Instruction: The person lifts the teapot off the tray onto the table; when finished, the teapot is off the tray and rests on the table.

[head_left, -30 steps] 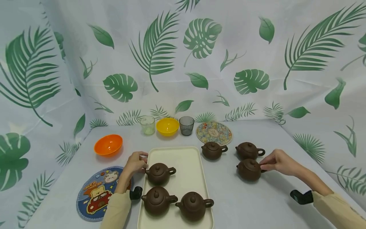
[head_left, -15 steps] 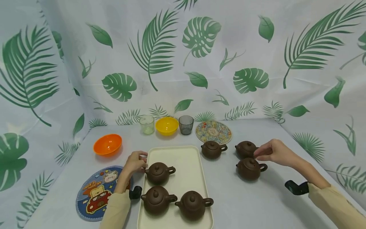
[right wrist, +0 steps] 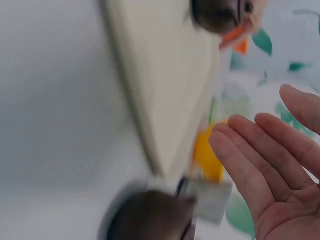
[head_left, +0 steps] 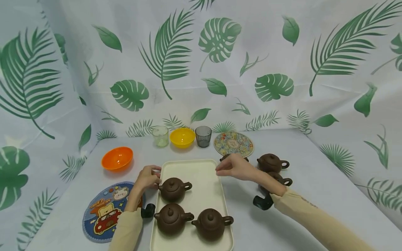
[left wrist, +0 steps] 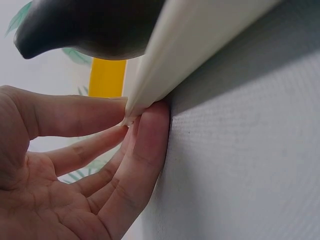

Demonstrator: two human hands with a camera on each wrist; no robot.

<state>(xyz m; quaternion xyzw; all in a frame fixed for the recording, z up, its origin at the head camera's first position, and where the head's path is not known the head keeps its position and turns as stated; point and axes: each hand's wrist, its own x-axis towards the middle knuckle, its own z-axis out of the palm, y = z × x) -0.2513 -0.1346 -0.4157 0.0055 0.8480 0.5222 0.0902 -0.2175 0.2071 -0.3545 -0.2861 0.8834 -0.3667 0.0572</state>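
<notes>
The cream tray lies at the middle front with three dark brown teapots on it: one teapot near its left edge, another teapot in front, and a third teapot at front right. My left hand pinches the tray's left edge; the left wrist view shows the thumb at the rim and fingers under it. Above the table by the tray's far right corner, my right hand holds nothing, its fingers fairly straight. It partly hides a teapot behind it.
Two more brown teapots stand at right, one teapot behind another teapot partly covered by my forearm. At the back are a green glass, yellow bowl, grey glass and patterned round mat. Left are an orange bowl and blue mat.
My right hand has let go of the front right teapot's handle, lifted, and swept left to the tray's far right corner. My left hand has stayed at the tray's edge.
</notes>
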